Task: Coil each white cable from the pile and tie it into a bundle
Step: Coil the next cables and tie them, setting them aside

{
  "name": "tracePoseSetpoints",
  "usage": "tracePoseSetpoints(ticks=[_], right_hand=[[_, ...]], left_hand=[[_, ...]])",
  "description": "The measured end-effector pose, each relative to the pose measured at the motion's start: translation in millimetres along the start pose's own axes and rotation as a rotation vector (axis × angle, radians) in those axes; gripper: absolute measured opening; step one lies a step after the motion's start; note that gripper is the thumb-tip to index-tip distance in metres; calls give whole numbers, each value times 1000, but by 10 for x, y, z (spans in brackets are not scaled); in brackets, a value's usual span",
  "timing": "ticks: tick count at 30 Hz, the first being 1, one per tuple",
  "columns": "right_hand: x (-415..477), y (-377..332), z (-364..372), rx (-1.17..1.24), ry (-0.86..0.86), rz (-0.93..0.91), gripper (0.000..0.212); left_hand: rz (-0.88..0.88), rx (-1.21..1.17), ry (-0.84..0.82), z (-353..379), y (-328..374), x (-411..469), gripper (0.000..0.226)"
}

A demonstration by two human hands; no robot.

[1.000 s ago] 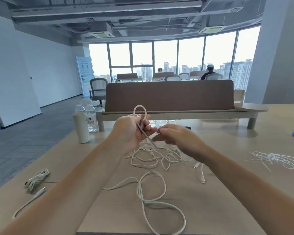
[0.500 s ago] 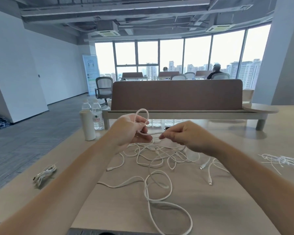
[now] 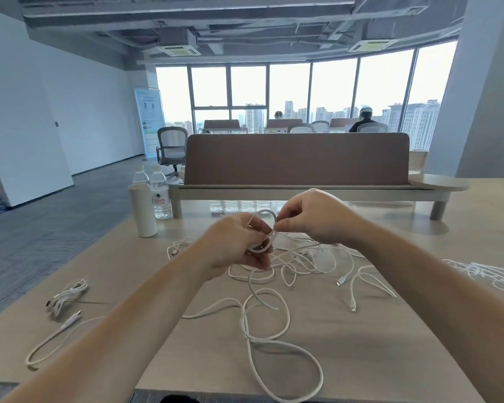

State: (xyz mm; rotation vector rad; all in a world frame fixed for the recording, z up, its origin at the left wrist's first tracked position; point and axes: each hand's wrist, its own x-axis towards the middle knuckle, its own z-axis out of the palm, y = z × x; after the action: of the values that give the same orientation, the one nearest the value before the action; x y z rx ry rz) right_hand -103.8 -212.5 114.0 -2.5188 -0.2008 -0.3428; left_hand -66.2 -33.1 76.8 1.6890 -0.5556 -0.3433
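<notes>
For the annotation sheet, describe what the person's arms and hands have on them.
Nothing worn shows. The left hand and right hand are ungloved, with no ring visible. The left forearm and right forearm are bare right to the frame edge: no sleeve, watch, band or marking can be seen.

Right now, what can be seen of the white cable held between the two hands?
The thin white rubbery-looking cable is raised above the light wooden table. A small loop of it stands up from the left hand, whose curled fingers grip it; the right hand pinches the loop's right side. Its loose length appears to hang to the table, lying in large slack loops toward the near edge.
</notes>
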Motion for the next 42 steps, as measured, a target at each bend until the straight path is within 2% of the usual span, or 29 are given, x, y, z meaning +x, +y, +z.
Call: tracePoseSetpoints(ticks=[4,7,9,16,21,26,32,38,40,42], right_hand=[[-26,32,-15,65,-6,25,5],[-48,36,-18,60,-43,45,5],[-56,38,-12,38,-66,58,7],[-93,60,-11,39,-185,57,12],[-108,99,-26,117,-210,57,8],[-91,143,-2,101,-179,57,10],[-78,231,73,-19,-156,38,11],[-167,405,-90,168,-325,83,13],[-188,491,-125,198,-335,129,15],[-199,547,-144,355,-308,180,12]], left_hand=[[-51,-101,-45,33,14,-20,12],[-154,-210,-109,33,19,-23,41],[-198,-251,-142,23,-14,-15,50],[-229,-267,-218,-1,-111,32,48],[-241,-341,-284,21,-76,7,49],[-287,-405,-248,74,-141,29,48],[-290,-236,-139,130,-152,57,42],[-218,-316,-51,-90,-78,128,45],[-214,-357,-52,-182,-55,135,43],[-215,-350,-50,-223,-48,134,44]])
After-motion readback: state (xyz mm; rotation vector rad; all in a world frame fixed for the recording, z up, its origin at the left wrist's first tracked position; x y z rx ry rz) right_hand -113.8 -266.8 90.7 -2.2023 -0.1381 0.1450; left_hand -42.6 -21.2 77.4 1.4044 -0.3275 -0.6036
